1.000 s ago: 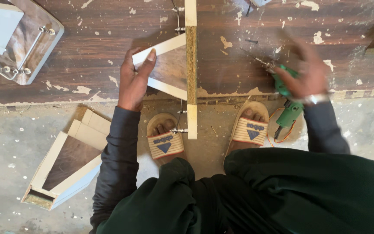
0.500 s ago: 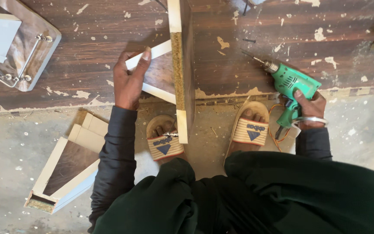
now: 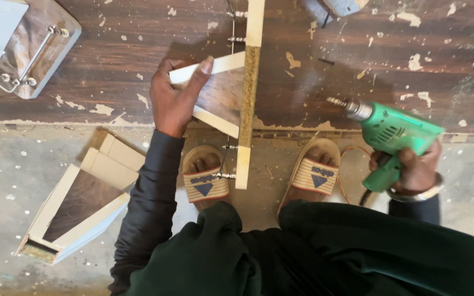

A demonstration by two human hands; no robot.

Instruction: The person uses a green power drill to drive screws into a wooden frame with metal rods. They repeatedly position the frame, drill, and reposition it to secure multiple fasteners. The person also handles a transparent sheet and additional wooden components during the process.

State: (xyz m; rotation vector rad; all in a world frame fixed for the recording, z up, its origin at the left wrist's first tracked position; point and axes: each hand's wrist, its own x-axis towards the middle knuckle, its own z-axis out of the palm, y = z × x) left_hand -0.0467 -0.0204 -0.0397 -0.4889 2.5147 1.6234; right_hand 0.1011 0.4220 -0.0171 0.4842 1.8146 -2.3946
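My left hand (image 3: 175,98) grips a small wood panel (image 3: 220,93) with white edge banding, holding it against the side of a long upright chipboard strip (image 3: 248,93). Screws stick out of the strip's left face. My right hand (image 3: 412,170) holds a green electric drill (image 3: 393,137) by its handle, its bit pointing left toward the strip but still well apart from it. Both pieces rest on a dark wood board (image 3: 111,71) on the floor. My feet in striped sandals (image 3: 207,178) stand just below the board's edge.
A boxlike frame of white-edged panels (image 3: 78,203) lies on the concrete floor at lower left. Another panel with a metal handle (image 3: 23,49) sits at the upper left. An orange cord runs behind the right sandal (image 3: 316,172).
My right hand picked the drill up from the floor near my right foot and raised it, bit aimed left. My left hand kept its hold on the small panel.
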